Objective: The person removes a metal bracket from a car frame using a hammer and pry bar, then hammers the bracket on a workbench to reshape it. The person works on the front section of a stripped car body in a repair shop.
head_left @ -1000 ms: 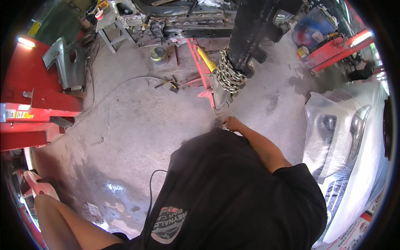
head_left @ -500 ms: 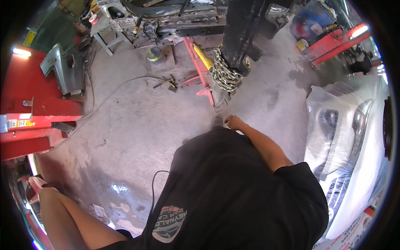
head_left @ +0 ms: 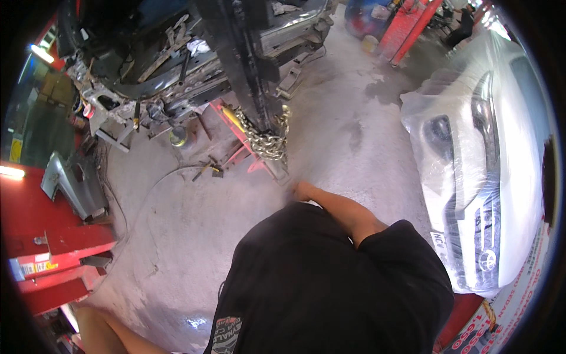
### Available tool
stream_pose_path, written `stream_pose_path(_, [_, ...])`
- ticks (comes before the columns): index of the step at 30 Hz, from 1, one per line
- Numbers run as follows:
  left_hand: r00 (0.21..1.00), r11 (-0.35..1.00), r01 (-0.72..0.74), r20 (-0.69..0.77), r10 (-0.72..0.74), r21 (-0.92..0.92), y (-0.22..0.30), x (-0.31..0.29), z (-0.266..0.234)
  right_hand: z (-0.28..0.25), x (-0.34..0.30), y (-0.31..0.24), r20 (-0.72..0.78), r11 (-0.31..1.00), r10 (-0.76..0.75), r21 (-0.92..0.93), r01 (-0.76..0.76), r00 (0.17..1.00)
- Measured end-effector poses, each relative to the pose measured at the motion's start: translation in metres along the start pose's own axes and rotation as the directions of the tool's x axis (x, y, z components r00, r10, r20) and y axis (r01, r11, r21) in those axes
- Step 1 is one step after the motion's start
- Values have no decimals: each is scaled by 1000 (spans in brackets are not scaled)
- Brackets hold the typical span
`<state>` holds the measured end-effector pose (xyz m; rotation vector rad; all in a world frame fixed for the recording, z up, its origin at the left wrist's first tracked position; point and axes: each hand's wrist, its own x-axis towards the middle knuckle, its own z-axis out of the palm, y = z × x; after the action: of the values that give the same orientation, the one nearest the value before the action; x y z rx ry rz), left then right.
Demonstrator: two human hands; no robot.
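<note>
My right hand (head_left: 302,190) is small and partly blurred, just past the front of my black shirt (head_left: 306,265). Its fingers look curled inward; what they hold, if anything, cannot be made out. Bare skin shows along the right forearm, which runs from the short black sleeve toward the middle of the picture. Beyond the hand, apart from it, a thick metal chain (head_left: 268,143) wraps the foot of a dark upright post (head_left: 242,65). A bare bent limb (head_left: 106,327) shows at the lower left, but my left hand is out of view.
A stripped car body (head_left: 194,82) stands ahead. Plastic sheeting covers a white car (head_left: 466,159) at right. Red lift equipment (head_left: 65,242) and a loose grey body panel (head_left: 73,186) are at left. Tools (head_left: 209,169), an open can (head_left: 178,136) and a cable lie on the concrete floor (head_left: 188,230).
The view has swung to the right, so the post and chain sit farther left and more of the covered car shows. My right hand stays just past the shirt front, now more blurred.
</note>
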<state>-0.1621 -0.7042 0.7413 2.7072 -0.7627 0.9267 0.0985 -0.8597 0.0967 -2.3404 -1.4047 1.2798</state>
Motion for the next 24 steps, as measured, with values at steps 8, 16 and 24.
stream_pose_path(8, [999, 998, -40, 1, 40, -54, -20, 24, 27, -35, -28, 20, 124, 976, 182, 101, -195, 975])
stream_pose_path(16, [999, 998, -33, -6, 33, -55, -29, 40, 34, -60, -28, 45, 45, 985, 135, 107, -139, 990])
stream_pose_path(24, [998, 997, 27, -54, -31, -68, -21, 18, 15, -35, 2, 63, 5, 994, -33, -101, 33, 999])
